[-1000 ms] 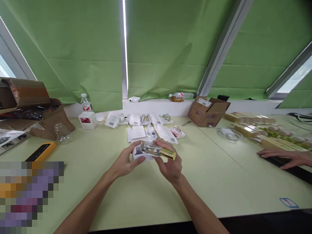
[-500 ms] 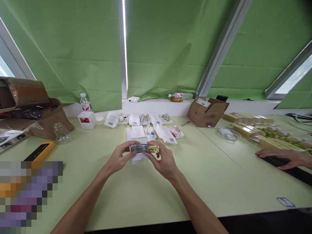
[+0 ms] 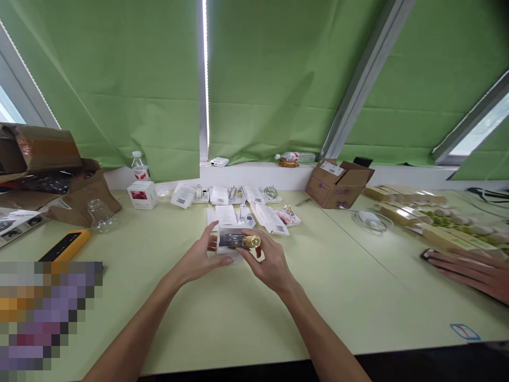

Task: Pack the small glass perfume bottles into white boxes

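Over the middle of the table my right hand (image 3: pixel 267 260) grips a narrow perfume bottle (image 3: pixel 234 241) with a gold cap, lying sideways between thumb and fingers. At the bottle's left end is my left hand (image 3: pixel 199 257), open, its thumb and fingers spread apart around that end. A small white packaging piece (image 3: pixel 223 229) shows behind and below the bottle, partly hidden; I cannot tell if the left fingers touch it. Just beyond, a clear perfume bottle (image 3: pixel 243 214) and a round pink-toned perfume bottle (image 3: pixel 287 215) rest on white opened packages.
More small bottles and white packets line the back. A cardboard box (image 3: pixel 338 183) stands back right, a white box (image 3: pixel 142 195) back left. At left are a clear jar (image 3: pixel 101 216) and an orange-black device (image 3: pixel 66 248). Another person's hand (image 3: pixel 477 270) rests on a dark object at right.
My left hand has let go of the bottle's left end and spread its fingers, while my right hand keeps hold. At right, the other person's hand has shifted along the dark object.
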`<state>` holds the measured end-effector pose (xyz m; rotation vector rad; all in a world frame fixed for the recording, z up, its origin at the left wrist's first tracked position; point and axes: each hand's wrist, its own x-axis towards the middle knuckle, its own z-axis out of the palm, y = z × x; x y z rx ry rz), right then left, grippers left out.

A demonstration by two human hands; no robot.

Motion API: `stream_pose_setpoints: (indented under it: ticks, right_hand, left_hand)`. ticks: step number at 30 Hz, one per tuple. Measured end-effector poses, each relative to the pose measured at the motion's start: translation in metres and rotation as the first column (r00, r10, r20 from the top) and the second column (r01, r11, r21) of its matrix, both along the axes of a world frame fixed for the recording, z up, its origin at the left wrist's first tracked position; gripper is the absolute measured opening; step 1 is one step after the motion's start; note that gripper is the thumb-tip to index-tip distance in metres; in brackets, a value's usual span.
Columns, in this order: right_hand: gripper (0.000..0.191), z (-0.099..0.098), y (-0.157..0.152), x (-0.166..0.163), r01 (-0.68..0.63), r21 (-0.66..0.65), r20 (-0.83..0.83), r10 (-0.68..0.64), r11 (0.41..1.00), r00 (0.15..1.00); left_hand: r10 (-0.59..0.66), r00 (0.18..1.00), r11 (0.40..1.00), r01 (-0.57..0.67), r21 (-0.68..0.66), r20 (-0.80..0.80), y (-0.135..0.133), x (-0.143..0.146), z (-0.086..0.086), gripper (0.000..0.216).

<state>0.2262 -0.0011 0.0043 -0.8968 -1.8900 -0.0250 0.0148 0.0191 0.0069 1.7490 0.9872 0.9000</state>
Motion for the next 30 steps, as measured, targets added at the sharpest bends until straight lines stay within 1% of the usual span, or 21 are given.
stream_pose_setpoints:
  ticks: [3,4,6,8,12,15,18,20,23,30]
  right_hand:
    - [0.037,0.000,0.000,0.000,-0.004,0.001,-0.003,0.004,1.000,1.000]
    - [0.037,0.000,0.000,0.000,-0.006,0.002,-0.001,0.006,1.000,1.000]
    - [0.037,0.000,-0.001,0.000,-0.005,0.008,0.003,0.005,1.000,1.000]
    - [0.038,-0.001,-0.001,0.001,-0.001,0.018,0.007,0.001,1.000,1.000]
    - [0.038,-0.001,-0.001,0.001,0.005,0.026,0.006,-0.005,1.000,1.000]
    - [0.038,-0.002,-0.001,0.000,-0.002,0.029,0.006,0.001,1.000,1.000]
    - [0.039,-0.002,-0.002,-0.002,-0.014,0.034,0.019,0.014,0.999,1.000]
    - [0.040,-0.002,-0.004,-0.003,-0.031,0.029,0.036,0.030,0.999,0.999]
    - [0.040,-0.003,-0.005,-0.006,-0.058,0.036,0.064,0.055,0.998,0.996]
    - [0.036,0.001,-0.006,-0.008,-0.072,0.078,0.046,0.068,0.994,0.997]
  left_hand:
    - [-0.037,0.995,0.999,0.036,-0.014,-0.096,0.003,0.005,-0.010,0.046]
    - [-0.037,0.993,0.999,0.035,-0.018,-0.114,0.003,0.006,-0.013,0.038]
    - [-0.018,0.991,1.000,0.016,-0.021,-0.131,0.005,0.007,-0.018,0.031]
    - [-0.007,0.993,1.000,0.005,-0.020,-0.116,0.008,0.006,-0.021,0.032]
    - [0.031,0.999,0.999,-0.031,-0.017,0.016,0.014,0.000,-0.019,0.036]
    - [0.047,0.995,0.996,-0.041,-0.076,0.084,0.016,-0.003,-0.014,0.038]
    - [0.043,0.991,0.991,-0.026,-0.128,0.129,0.014,-0.002,-0.011,0.047]
    - [0.027,0.988,0.991,-0.007,-0.134,0.150,0.013,0.001,-0.012,0.051]
    - [0.010,0.985,0.992,0.012,-0.125,0.174,0.014,0.003,-0.014,0.048]
    - [0.028,0.980,0.993,-0.004,-0.117,0.199,0.018,0.008,-0.022,0.047]
